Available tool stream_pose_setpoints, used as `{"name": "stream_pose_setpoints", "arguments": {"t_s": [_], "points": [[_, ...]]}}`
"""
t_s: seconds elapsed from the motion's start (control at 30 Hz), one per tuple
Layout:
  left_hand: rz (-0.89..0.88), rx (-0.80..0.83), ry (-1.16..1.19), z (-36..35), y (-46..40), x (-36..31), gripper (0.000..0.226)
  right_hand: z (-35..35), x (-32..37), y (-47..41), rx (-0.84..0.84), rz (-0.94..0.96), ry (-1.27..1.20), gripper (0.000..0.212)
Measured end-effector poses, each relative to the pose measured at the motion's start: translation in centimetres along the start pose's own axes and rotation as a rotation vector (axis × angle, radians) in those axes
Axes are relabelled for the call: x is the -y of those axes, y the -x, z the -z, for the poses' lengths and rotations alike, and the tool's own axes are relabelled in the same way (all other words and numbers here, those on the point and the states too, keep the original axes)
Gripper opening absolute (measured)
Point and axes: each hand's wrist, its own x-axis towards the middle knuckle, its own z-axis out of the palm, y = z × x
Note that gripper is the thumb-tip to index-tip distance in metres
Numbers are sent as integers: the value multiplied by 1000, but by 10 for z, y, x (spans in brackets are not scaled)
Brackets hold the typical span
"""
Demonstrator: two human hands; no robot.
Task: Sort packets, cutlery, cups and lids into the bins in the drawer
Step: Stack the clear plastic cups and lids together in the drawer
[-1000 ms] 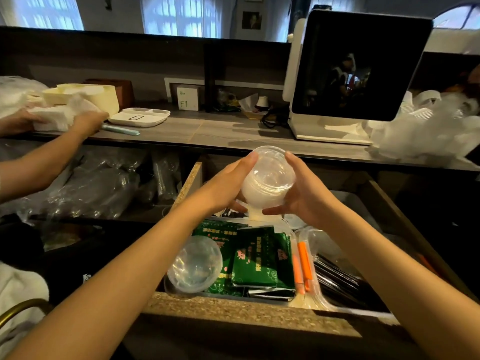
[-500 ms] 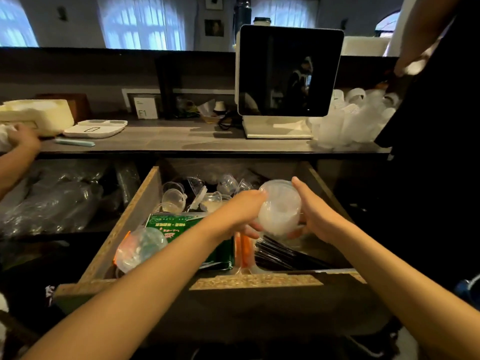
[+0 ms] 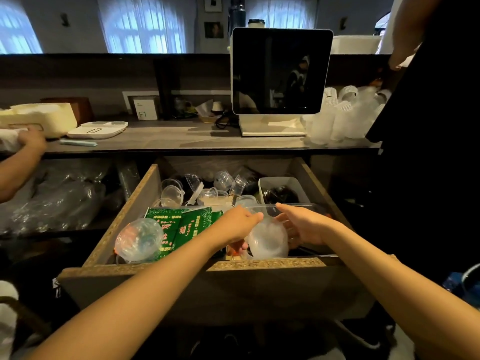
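Hands (image 3: 270, 226) holding clear cup (image 3: 267, 239) over drawer (image 3: 197, 266), green packets (image 3: 181, 226) left, cutlery bin (image 3: 285, 181) behind

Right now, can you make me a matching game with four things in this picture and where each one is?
Things:
1. clear plastic cup stack
2. green printed packets
3. white rectangular bin of dark cutlery
4. black-screened white tablet stand

Places:
A. on the counter above the drawer
B. back right corner of the drawer
C. between the left hand and right hand
D. front of the drawer, left of the hands

Pairs: 1-C, 2-D, 3-B, 4-A
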Motion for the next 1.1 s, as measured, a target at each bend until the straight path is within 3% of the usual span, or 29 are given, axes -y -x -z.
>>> {"name": "stream_pose_setpoints", "arguments": {"t_s": [0.13, 0.2, 0.33, 0.43, 0.57, 0.73, 0.9, 1.1], "points": [[31, -20, 122, 6, 4, -1, 52, -8, 6, 2, -198, 116, 159, 52], [-8, -29, 240, 17, 9, -9, 47, -14, 19, 3, -271, 224, 89, 48], [-75, -100, 438, 50, 13, -25, 44, -28, 56, 17, -188, 360, -223, 43], [-96, -186, 508, 79, 7, -28, 39, -41, 80, 12, -175, 448, -281, 39], [-82, -222, 493, 116, -12, -23, 38, -50, 109, -17, -231, 469, -284, 29], [-48, -155, 444, 161, -45, -4, 40, -40, 124, -94, -334, 408, -154, 8], [-34, -162, 429, 193, -89, 43, 45, -32, 125, -167, -377, 321, 129, 51], [-8, -206, 506, 196, -145, 94, 32, -42, 129, -231, -370, 396, 542, 60]]}}
